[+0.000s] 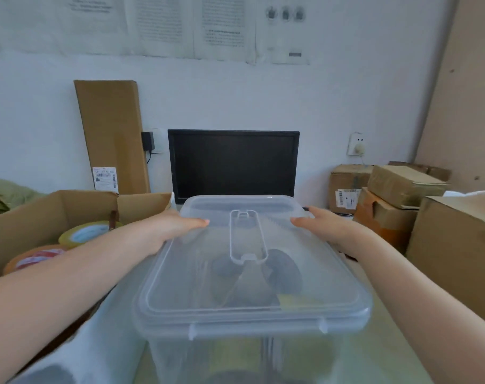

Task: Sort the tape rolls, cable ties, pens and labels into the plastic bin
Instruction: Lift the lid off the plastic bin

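Both forearms reached forward on either side of the plastic bin [208, 356], which stood in the middle of the table [380, 345] just in front of the person. The left hand [175, 224] clasped the left edge of the clear lid [235, 295] towards its far end. Its thumb lay flat and straight on the lid's top, and its fingers went down over the rim out of sight. The right hand [323, 224] held the right edge in the same way. The thumb tips pointed at each other, well apart, with the recessed handle [248, 239] between them.

The lid lay over the bin and covered its whole opening; whether it was clipped down could not be told. Through the lid, dark tape rolls [287, 270] showed blurred inside the bin.

On the left an open cardboard box [41, 214] stood just beside the bin under the left forearm and held a yellowish tape roll [89, 231] and a red-printed tape roll [39, 257]. A dark monitor [233, 162] stood close behind the bin's far edge. A large carton [457, 245] stood on the right, with a strip of bare table between it and the bin.
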